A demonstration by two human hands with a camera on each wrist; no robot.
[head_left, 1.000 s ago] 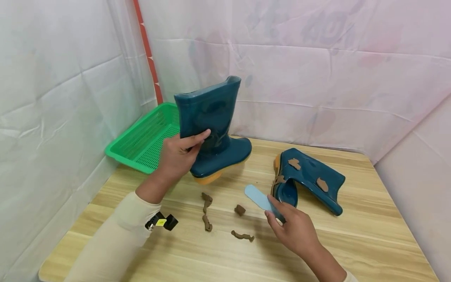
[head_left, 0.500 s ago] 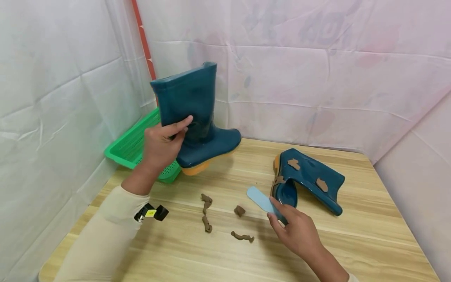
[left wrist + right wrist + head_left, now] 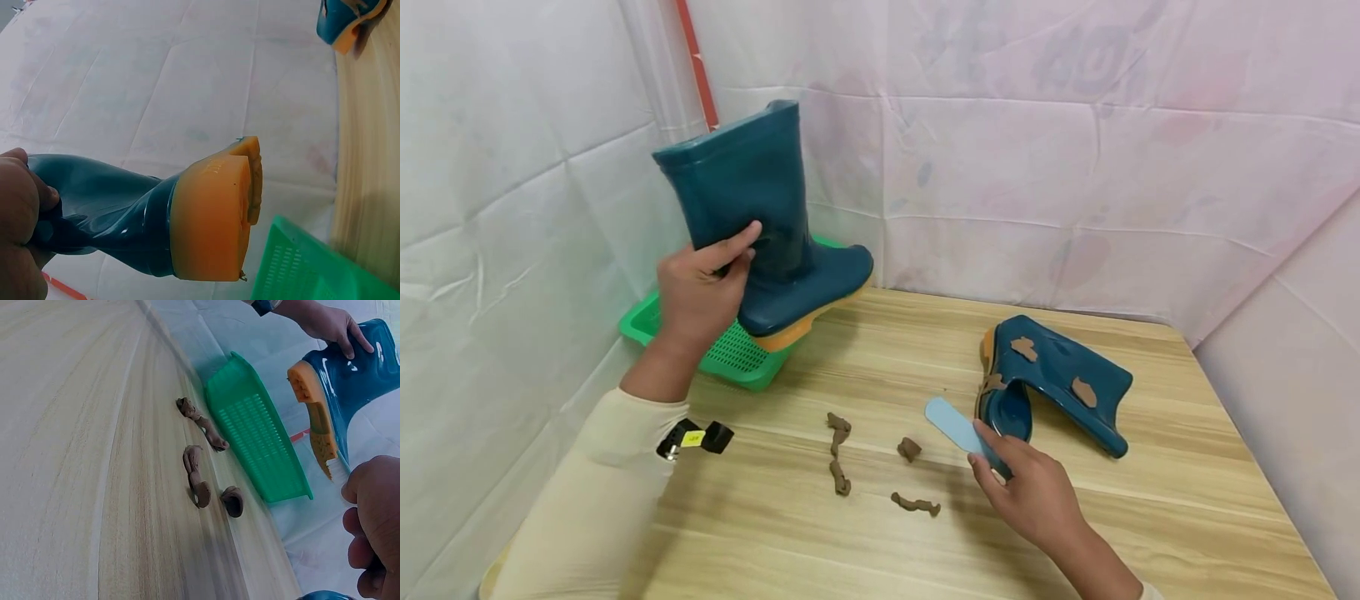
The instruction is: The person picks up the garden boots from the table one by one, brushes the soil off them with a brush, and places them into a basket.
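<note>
White sheeting [image 3: 1000,167] backs the wooden table [image 3: 1150,533]. Toward its far left corner, the left hand [image 3: 702,287] grips a raised rain boot [image 3: 805,287] by its shaft [image 3: 745,179]; the right hand [image 3: 1030,492] pinches a brush [image 3: 953,423]. Squeezed, the shaft could buckle and slip.

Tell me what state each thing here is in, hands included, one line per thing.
Raised boot: tilted, opening upward, off the table
Lying boot: down on the table, brown patches stuck to it
Loose brown pieces: scattered on the table
Brush: light blue back facing up
Green basket: open-topped, partly hidden by the raised boot in the head view
Left hand: gripping the raised boot
Right hand: holding the brush
</note>
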